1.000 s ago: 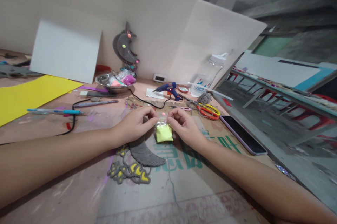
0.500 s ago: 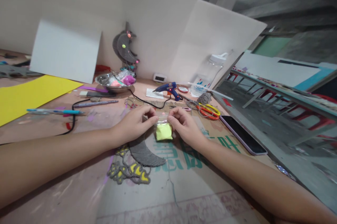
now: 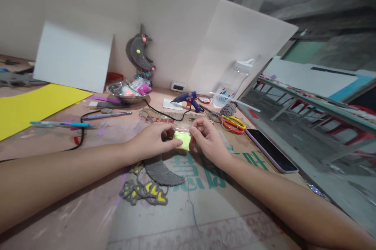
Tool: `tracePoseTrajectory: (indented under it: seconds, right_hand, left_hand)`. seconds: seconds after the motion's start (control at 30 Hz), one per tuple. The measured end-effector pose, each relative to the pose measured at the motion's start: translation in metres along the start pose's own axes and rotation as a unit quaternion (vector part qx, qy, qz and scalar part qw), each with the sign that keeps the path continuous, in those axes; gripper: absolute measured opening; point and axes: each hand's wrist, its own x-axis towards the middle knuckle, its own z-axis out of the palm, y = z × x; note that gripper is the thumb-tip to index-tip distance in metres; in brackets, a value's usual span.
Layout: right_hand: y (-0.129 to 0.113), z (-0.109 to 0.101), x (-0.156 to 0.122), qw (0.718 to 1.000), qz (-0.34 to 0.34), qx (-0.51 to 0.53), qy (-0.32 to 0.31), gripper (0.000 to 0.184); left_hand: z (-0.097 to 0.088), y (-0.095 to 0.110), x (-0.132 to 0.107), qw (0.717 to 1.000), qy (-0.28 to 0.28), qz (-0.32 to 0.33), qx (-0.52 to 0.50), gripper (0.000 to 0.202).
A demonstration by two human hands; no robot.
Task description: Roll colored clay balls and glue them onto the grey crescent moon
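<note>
Both of my hands meet at the table's middle on a small clear plastic bag of yellow filling (image 3: 182, 139). My left hand (image 3: 152, 140) pinches the bag's left side with thumb under and fingers over it. My right hand (image 3: 207, 140) grips the bag's right side and top edge. The bag is lifted and tilted, held just above the cardboard sheet (image 3: 205, 187). Below my left hand lies a grey felt crescent moon (image 3: 160, 171) with a string of yellow and grey felt shapes (image 3: 143, 191).
A blue glue gun (image 3: 189, 99), scissors with orange and yellow handles (image 3: 233, 123), twine and a phone (image 3: 272, 150) lie to the right. A metal bowl of coloured bags (image 3: 129, 91), pens, a black cord and yellow paper (image 3: 32, 107) are at left. A finished moon ornament (image 3: 140, 52) leans on the wall.
The bag hung down from my fingertips; now both hands have raised and turned it so the yellow filling sits between them, and my fingers have closed further round it.
</note>
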Motion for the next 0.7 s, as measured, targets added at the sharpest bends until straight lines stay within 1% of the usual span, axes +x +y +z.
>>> tracePoseTrajectory:
  seconds: [0.2,0.4,0.53,0.6,0.7]
  right_hand:
    - [-0.0039,0.0003,-0.0013,1.0,-0.014,-0.005,-0.001,0.018]
    - [-0.0043,0.0004,-0.0022,1.0,-0.009,-0.017,-0.003,0.019]
    - [-0.0069,0.0021,-0.0039,0.999,0.005,-0.028,-0.031,0.021]
    - [-0.0076,0.0031,-0.0047,0.998,0.009,-0.031,-0.046,0.022]
    - [-0.0063,0.0037,-0.0045,0.998,0.012,-0.025,-0.057,0.022]
  left_hand:
    - [0.0006,-0.0017,-0.0014,0.999,0.022,0.007,-0.028,0.025]
    - [-0.002,0.0005,-0.0022,0.999,0.019,0.005,-0.032,0.026]
    - [-0.0021,0.0,-0.0017,0.998,0.037,0.01,-0.058,0.029]
    - [-0.0023,0.0007,-0.0018,0.996,0.054,0.014,-0.072,0.025]
    - [-0.0031,0.0027,-0.0027,0.996,0.068,0.017,-0.055,0.02]
